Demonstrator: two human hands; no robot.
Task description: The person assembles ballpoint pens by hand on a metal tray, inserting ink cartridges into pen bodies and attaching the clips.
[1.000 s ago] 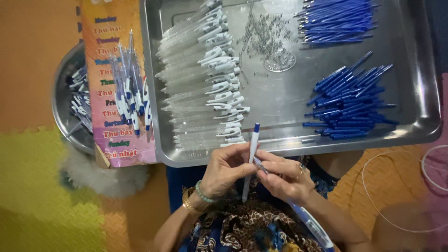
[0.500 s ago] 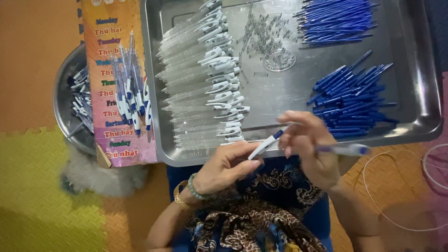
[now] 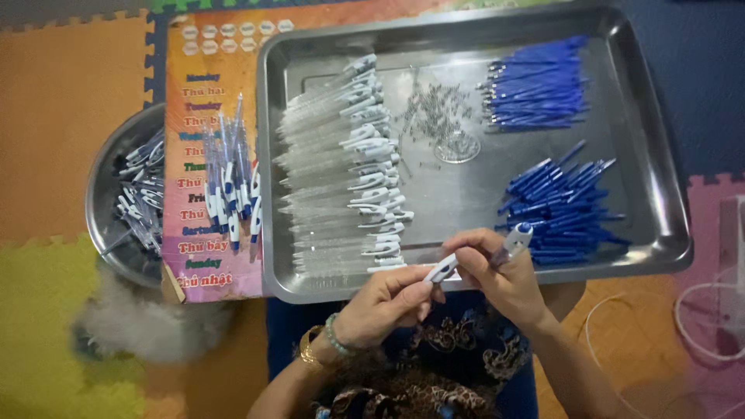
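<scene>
My left hand (image 3: 384,304) pinches the lower end of a white and clear pen barrel (image 3: 441,270) at the near rim of a steel tray (image 3: 660,202). My right hand (image 3: 500,281) meets it from the right, fingers curled round a pen part with a white and blue tip (image 3: 518,236). On the tray lie a row of clear barrels with white clips (image 3: 341,167), a heap of small metal springs (image 3: 438,116), and two heaps of blue pen parts (image 3: 563,206) (image 3: 539,85).
A colourful printed card (image 3: 203,85) with several finished pens (image 3: 229,186) lies left of the tray. A round steel bowl (image 3: 101,209) holds more pens. A white fluffy object (image 3: 147,322) sits below it. White cable (image 3: 710,326) loops at the right. Foam mats cover the floor.
My right hand has come back in from the right and now joins my left hand at the pen barrel. One second ago both hands held an upright pen lower down.
</scene>
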